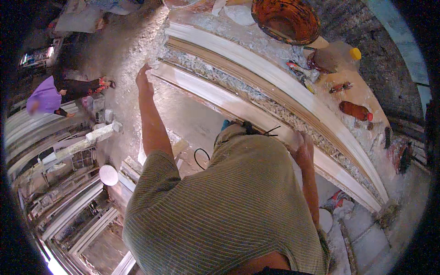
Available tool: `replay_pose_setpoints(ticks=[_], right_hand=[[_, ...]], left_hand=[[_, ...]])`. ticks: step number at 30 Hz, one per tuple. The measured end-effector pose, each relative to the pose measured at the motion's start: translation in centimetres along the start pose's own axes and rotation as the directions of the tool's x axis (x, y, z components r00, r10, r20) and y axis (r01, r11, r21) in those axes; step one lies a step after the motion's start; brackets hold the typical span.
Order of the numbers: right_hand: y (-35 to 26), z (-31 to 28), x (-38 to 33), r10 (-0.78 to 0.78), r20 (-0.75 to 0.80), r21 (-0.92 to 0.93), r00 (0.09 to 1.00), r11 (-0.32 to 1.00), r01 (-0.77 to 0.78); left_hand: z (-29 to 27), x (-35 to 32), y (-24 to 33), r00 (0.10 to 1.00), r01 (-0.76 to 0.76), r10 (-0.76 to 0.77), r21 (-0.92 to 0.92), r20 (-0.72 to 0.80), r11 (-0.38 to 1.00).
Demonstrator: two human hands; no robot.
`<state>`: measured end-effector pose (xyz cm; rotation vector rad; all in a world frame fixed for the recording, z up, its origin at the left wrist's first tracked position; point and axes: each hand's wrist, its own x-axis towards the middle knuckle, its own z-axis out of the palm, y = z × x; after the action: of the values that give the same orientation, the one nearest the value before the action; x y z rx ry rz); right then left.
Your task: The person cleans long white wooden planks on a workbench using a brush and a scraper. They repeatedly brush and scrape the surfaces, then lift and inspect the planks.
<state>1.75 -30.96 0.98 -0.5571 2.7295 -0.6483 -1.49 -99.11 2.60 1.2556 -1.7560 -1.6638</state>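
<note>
A long, pale moulding strip (197, 83) with a whitish face runs slantwise along the near side of the workbench. At its far left end is my left hand (144, 79), arm stretched out, fingers closed at the strip's tip; their exact grip is small and blurred. My right hand (303, 145) is bent over the same strip farther right, fingers curled on its near edge. Behind lies a second, wider white moulding (275, 68) with a brown wooden side. Pale chips and debris (261, 103) fill the gap between the two strips.
Across the bench stand a stained orange-brown bucket (286, 23), a yellow-capped container (337, 57), a red-capped bottle (355, 111) and pliers (341, 87). To the left, a person in purple (46, 96) is near stacked mouldings (27, 123). A round white stool top (108, 175) stands lower left.
</note>
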Motion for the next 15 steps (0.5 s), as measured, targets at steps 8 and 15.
replay_pose_setpoints(ticks=[8,15], right_hand=[[1.0,0.4,0.0,-0.094,-0.064,-0.072,0.994,0.993,0.089],[0.6,-0.3,0.6,-0.064,0.019,-0.007,0.998,0.998,0.064]], left_hand=[[2.8,-4.0,-2.6,0.99,0.081,-0.13,-0.569,-0.046,0.818],[2.1,-4.9,-5.4,0.955,0.078,-0.265,-0.752,-0.132,0.654]])
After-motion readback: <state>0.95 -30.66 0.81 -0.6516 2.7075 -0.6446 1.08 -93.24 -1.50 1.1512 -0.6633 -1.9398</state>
